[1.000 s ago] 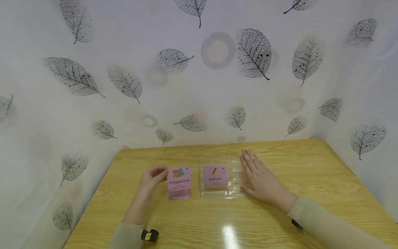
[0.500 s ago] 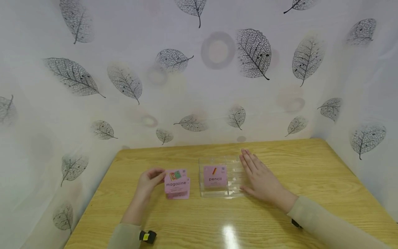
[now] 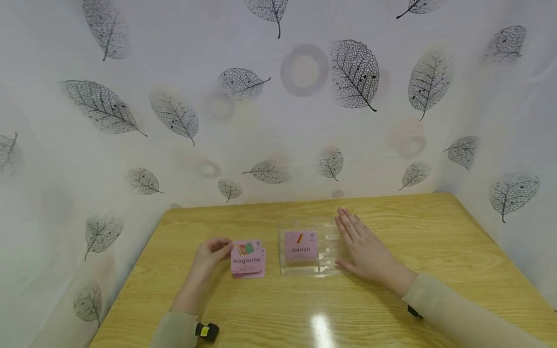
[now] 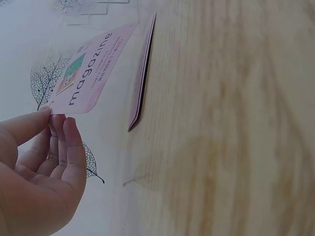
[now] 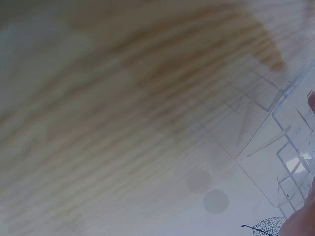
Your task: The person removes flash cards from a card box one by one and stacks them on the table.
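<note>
Between thumb and fingers, my left hand (image 3: 212, 254) pinches a corner of the pink magazine card (image 4: 91, 73). That card hovers over a small pile of pink cards (image 4: 141, 78) on the table; the left wrist view shows a gap between them. A pink pencil card (image 3: 301, 246) lies in the left part of a clear plastic box (image 3: 300, 271). My right hand (image 3: 370, 253) lies with straight fingers along the box's right side. Only a blurred bit of that hand (image 5: 300, 221) shows in the right wrist view, beside the clear box walls.
The wooden table (image 3: 278, 304) runs back to a pale curtain (image 3: 278, 125) printed with leaves, which also hangs at both sides. A black wrist strap (image 3: 207, 331) sits by the left sleeve (image 3: 175, 331). Ridges or dividers show in the right part of the box.
The left hand has brought the magazine card slightly left and down, so it now covers most of the pile beneath. The right hand and the box stay put.
</note>
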{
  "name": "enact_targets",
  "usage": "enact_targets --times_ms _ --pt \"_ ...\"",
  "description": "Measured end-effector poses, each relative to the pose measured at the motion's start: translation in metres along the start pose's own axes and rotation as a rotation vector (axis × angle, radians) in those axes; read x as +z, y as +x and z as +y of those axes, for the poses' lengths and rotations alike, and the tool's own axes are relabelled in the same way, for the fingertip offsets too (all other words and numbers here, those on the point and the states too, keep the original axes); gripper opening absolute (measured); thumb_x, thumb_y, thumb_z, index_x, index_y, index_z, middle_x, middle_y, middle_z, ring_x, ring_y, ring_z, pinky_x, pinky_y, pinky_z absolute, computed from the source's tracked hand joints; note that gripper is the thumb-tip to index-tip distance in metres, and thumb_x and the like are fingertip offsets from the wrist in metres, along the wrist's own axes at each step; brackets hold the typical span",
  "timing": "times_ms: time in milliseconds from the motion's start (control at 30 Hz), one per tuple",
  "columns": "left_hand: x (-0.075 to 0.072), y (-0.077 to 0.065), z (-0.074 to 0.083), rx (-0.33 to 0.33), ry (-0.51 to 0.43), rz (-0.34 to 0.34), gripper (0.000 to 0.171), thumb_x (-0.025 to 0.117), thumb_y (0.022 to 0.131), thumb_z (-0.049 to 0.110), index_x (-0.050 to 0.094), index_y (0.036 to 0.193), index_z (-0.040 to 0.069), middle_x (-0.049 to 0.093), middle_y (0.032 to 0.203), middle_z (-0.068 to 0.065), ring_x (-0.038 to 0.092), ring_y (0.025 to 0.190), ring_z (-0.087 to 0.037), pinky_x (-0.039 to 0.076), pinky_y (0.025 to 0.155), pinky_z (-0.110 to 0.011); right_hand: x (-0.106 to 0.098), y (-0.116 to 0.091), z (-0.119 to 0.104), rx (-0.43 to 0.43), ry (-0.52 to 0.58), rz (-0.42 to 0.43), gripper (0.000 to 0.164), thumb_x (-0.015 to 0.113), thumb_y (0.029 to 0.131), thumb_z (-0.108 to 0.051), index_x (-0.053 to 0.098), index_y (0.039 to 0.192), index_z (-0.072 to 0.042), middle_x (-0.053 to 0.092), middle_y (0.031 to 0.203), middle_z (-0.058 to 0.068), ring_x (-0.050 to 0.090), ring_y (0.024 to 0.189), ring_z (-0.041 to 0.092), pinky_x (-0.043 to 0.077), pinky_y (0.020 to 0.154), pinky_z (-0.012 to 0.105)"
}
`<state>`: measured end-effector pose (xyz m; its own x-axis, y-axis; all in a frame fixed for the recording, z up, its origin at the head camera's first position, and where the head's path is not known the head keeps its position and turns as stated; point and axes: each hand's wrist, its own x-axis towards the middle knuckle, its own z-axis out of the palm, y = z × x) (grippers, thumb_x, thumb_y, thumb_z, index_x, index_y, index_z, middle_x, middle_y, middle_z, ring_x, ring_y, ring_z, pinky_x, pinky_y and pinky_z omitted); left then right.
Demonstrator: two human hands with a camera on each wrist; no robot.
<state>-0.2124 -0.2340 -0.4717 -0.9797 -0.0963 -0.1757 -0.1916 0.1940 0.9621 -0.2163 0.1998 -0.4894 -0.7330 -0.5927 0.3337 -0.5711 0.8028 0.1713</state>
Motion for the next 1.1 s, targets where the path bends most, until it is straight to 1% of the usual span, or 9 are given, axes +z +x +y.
enact_targets --times_ms 200,267,367,433,533,600,700,967,1100 --pt "0.0018 0.0018 -0.0004 -0.009 0.008 -0.009 0.024 0.067 0.102 0.004 0.067 0.123 -0.007 0.076 0.103 -0.003 0.07 0.09 -0.009 0.062 0.087 -0.022 -0.0017 0.0018 0.0005 0.015 0.002 -0.055 0.116 0.072 0.091 -0.064 0.021 0.163 0.011 0.012 0.175 0.029 0.017 0.163 0.045 0.02 0.135 0.052" --pt "0.002 0.003 -0.0014 -0.009 0.013 -0.013 0.024 0.067 0.103 0.005 0.067 0.123 -0.007 0.075 0.105 -0.004 0.07 0.09 -0.009 0.062 0.089 -0.024 -0.0017 0.0021 0.0007 0.016 -0.002 -0.065 0.116 0.071 0.091 -0.065 0.021 0.163 0.011 0.011 0.175 0.029 0.017 0.163 0.045 0.025 0.133 0.053" --pt "0.0022 0.0043 -0.003 -0.006 0.022 -0.02 0.023 0.067 0.103 0.005 0.067 0.123 -0.007 0.075 0.107 -0.006 0.07 0.09 -0.009 0.063 0.09 -0.027 -0.0017 0.0019 0.0006 0.012 -0.007 -0.057 0.116 0.071 0.091 -0.065 0.021 0.163 0.011 0.011 0.175 0.03 0.018 0.163 0.045 0.026 0.133 0.053" --pt "0.0023 0.0049 -0.0035 -0.004 0.026 -0.024 0.023 0.067 0.103 0.006 0.067 0.122 -0.007 0.075 0.107 -0.006 0.07 0.09 -0.009 0.063 0.09 -0.028 -0.0016 0.0016 0.0006 0.009 -0.008 -0.043 0.116 0.072 0.091 -0.065 0.022 0.163 0.011 0.012 0.175 0.03 0.019 0.163 0.045 0.021 0.134 0.051" --pt "0.0026 0.0046 -0.0035 0.001 0.031 -0.031 0.022 0.068 0.103 0.005 0.068 0.121 -0.008 0.075 0.108 -0.007 0.07 0.091 -0.01 0.063 0.091 -0.028 -0.0006 0.0009 0.0008 0.0 -0.01 -0.008 0.116 0.073 0.09 -0.064 0.023 0.162 0.011 0.014 0.174 0.03 0.021 0.162 0.045 0.009 0.137 0.046" --pt "0.0026 0.0037 -0.0033 0.004 0.04 -0.031 0.022 0.067 0.103 0.005 0.068 0.121 -0.008 0.075 0.109 -0.008 0.07 0.092 -0.01 0.063 0.091 -0.028 0.0003 0.0004 0.0009 -0.007 -0.011 0.016 0.116 0.074 0.089 -0.064 0.024 0.162 0.011 0.016 0.174 0.031 0.023 0.161 0.046 0.0 0.137 0.041" --pt "0.0027 0.0031 -0.0033 0.005 0.056 -0.029 0.021 0.067 0.103 0.004 0.068 0.121 -0.008 0.075 0.109 -0.009 0.07 0.092 -0.01 0.063 0.09 -0.027 0.0012 0.0001 0.0013 -0.016 -0.016 0.038 0.117 0.075 0.088 -0.064 0.025 0.162 0.011 0.018 0.173 0.031 0.025 0.16 0.046 -0.009 0.135 0.037" --pt "0.0044 0.0036 -0.0029 0.012 0.069 -0.011 0.022 0.069 0.102 0.003 0.068 0.119 -0.01 0.075 0.106 -0.011 0.069 0.088 -0.01 0.063 0.084 -0.024 0.0023 -0.0004 0.0016 -0.008 -0.009 0.001 0.116 0.072 0.09 -0.065 0.022 0.163 0.01 0.014 0.174 0.03 0.022 0.161 0.046 -0.016 0.133 0.034" --pt "0.0051 0.0041 -0.0034 0.02 0.094 -0.004 0.022 0.069 0.101 0.002 0.068 0.118 -0.011 0.075 0.107 -0.013 0.068 0.088 -0.009 0.063 0.083 -0.023 0.0036 -0.0005 0.0022 -0.007 -0.005 -0.005 0.116 0.072 0.09 -0.065 0.021 0.163 0.01 0.013 0.175 0.03 0.02 0.162 0.045 -0.017 0.133 0.033"
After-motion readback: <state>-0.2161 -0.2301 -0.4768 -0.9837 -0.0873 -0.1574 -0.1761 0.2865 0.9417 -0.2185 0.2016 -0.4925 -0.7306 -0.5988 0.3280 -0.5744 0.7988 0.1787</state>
